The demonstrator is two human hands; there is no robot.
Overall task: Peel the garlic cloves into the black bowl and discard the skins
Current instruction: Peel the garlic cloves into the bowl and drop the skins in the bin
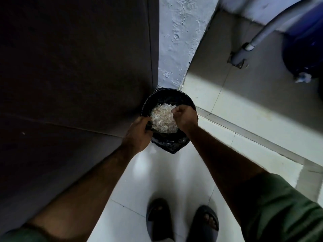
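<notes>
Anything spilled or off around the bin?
Nothing stands out. The garlic skins sit inside the black-lined bin; none show on the white floor near it. The left hand grips the liner edge, and the right hand is curled over the pile.

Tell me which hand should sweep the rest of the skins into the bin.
Right. The right hand is already curled over the skins, above the bin. The left hand grips the near-left edge of what holds them, probably steadying it.
</notes>
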